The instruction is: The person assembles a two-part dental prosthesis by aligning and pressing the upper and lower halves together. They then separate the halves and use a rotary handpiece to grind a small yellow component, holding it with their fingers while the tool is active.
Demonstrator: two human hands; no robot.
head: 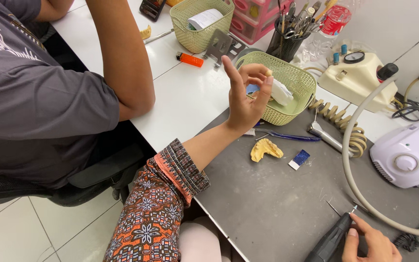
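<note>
In the head view, the left hand is raised at the middle of the frame, palm turned toward the camera, its patterned sleeve running down to the lower left. Thumb and bent forefinger pinch a small pale piece at the fingertips, while the other fingers stand spread and upright. That piece sits at the top right of the hand, in front of a green basket just behind it.

At the lower right edge, the right hand is closed around a black handpiece, whose thin tip points up and right toward a grey hose. The handpiece lies low over the grey mat, well apart from the raised hand.

On the mat, just below the left hand, lies a yellow dental cast, with a small blue block beside it on the right and a blue-handled tool above. A white motor box stands at the right edge.

At the upper left, another person in a grey shirt rests a forearm on the white table. An orange lighter lies near a second basket.
</note>
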